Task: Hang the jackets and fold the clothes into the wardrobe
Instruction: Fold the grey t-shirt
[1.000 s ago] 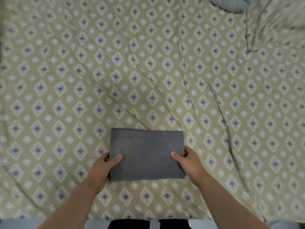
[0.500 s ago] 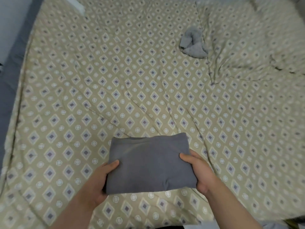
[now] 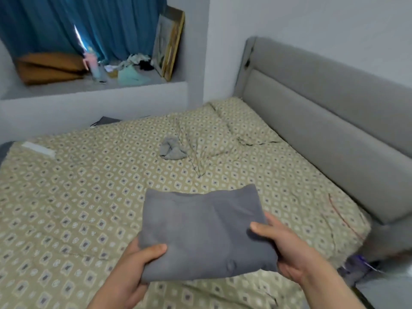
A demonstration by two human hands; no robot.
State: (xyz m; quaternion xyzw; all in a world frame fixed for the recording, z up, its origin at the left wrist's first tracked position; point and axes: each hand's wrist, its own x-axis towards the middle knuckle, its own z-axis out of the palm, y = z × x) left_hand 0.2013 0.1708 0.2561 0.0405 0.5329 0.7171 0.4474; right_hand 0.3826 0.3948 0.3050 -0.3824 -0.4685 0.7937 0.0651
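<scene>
Over the near half of the bed (image 3: 66,197), at six o'clock in the view, a person is holding a folded grey cloth (image 3: 205,233) flat between both hands. The left hand (image 3: 131,270) is gripping the cloth's seven-o'clock corner, with the thumb lying across the top and the other fingers curling underneath, out of sight. The right hand (image 3: 287,248) is gripping the four-o'clock edge the same way, with the thumb pressing on top and the fingers wrapping below. The cloth is sagging a little along its near edge. Whether it is touching the bed or riding clear of it cannot be told. A small round bump is showing near its five-o'clock corner.

At twelve o'clock from the cloth, well apart from it, a crumpled grey garment (image 3: 172,149) is lying on the bed. A white strip (image 3: 39,148) is lying at ten o'clock, near the bed's far edge. A grey padded headboard (image 3: 323,112) is running along the bed from one to four o'clock. At eleven o'clock a ledge (image 3: 93,90) is carrying an orange cushion (image 3: 49,68), a pale bottle (image 3: 94,68) and a framed picture (image 3: 169,41) that is leaning against the wall. A blue curtain (image 3: 89,25) is hanging behind them.
</scene>
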